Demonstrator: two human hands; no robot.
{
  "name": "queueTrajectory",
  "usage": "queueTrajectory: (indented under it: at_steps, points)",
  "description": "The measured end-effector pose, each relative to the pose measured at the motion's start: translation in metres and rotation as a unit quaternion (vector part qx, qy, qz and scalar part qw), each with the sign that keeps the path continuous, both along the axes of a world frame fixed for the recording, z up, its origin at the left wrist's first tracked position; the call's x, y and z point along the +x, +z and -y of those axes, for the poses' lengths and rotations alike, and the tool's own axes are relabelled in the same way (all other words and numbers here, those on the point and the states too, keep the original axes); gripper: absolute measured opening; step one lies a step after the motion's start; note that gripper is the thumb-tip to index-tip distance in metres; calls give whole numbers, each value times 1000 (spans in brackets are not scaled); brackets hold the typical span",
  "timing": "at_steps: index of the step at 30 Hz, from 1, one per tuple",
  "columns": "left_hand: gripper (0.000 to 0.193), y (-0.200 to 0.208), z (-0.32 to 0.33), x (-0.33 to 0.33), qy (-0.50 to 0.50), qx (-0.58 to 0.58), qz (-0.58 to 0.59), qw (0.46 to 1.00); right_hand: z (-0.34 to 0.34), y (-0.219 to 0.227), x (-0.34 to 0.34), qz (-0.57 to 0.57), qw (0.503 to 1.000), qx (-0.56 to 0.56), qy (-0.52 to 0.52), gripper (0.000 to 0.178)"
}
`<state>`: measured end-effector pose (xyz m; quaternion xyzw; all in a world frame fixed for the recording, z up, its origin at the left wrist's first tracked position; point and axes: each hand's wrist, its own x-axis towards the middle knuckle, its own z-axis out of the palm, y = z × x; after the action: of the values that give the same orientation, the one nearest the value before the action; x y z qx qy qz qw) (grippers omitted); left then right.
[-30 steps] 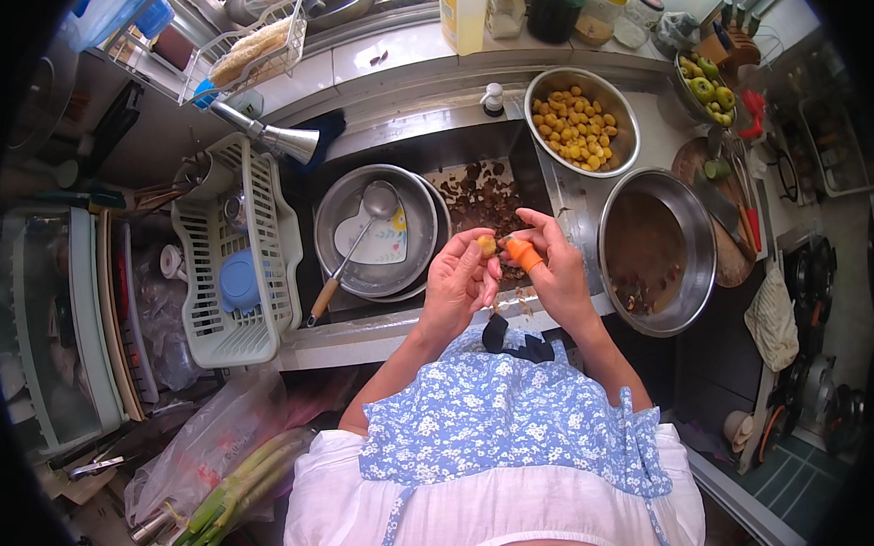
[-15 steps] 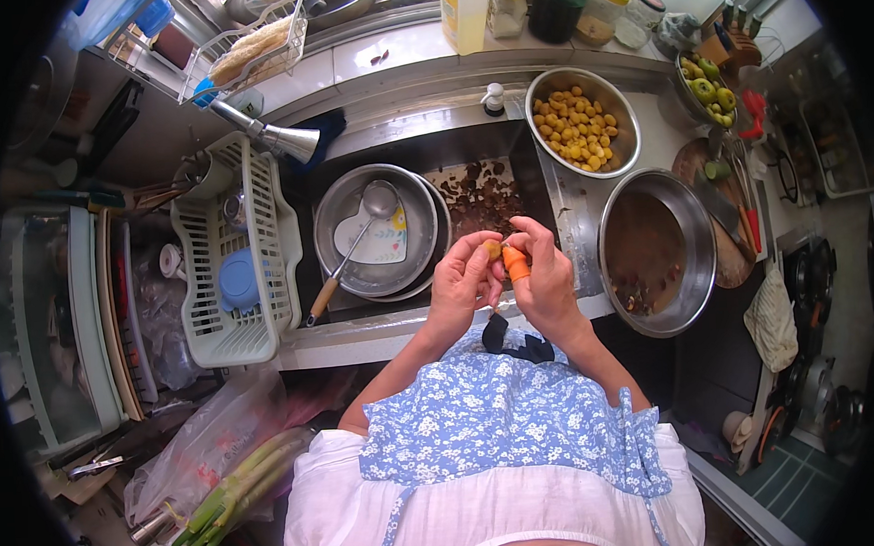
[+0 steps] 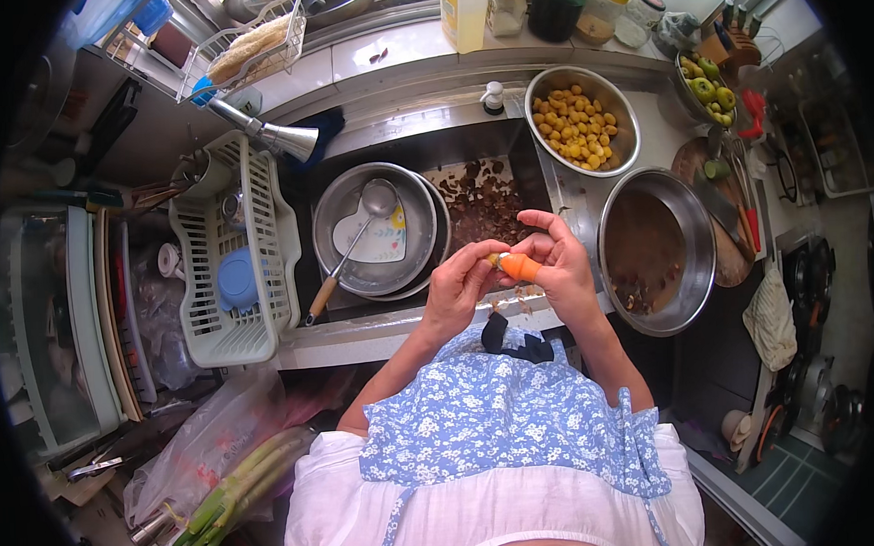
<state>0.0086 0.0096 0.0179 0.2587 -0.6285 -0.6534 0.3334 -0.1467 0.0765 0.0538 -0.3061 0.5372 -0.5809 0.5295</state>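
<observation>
Pinching a yellow nut (image 3: 494, 258) over the sink's (image 3: 526, 162) near right, the left hand (image 3: 460, 284) meets the right hand's (image 3: 564, 269) gripped orange tool (image 3: 522, 266); wet fingers could let it slip, nicking fingertips.

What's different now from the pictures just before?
Since half a second ago, the right hand has shifted slightly rightward, its fingers spreading, and the orange-handled tool in it has swung from steep to nearly level. The left hand still pinches the small yellow piece. The steel bowl and ladle stayed put.
</observation>
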Motion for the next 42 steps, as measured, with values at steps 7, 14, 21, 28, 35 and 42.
queueTrajectory:
  at_steps: [7, 14, 21, 28, 35, 42]
  points:
    - [21, -1, -1, 0, -3, 82, -11, 997, 2, 7, -6, 81, 996, 26, -9, 52]
    - [22, 1, 5, 0, -6, -149, 76, 986, 0, 2, 3, -11, 1000, 0, -4, 49]
    - [23, 7, 2, 3, -15, 105, 22, 994, 1, 3, -3, 75, 997, 18, -6, 49]
    - [24, 6, -1, 0, -10, 143, 7, 990, 2, -2, 4, 6, 1000, 0, -13, 48]
    - [27, -1, 1, 1, -24, 260, -64, 963, 0, 0, -1, 83, 996, 7, -13, 49]
    - [29, -1, 2, -3, -25, 321, -79, 943, 2, -6, 0, -35, 999, 7, -8, 48]
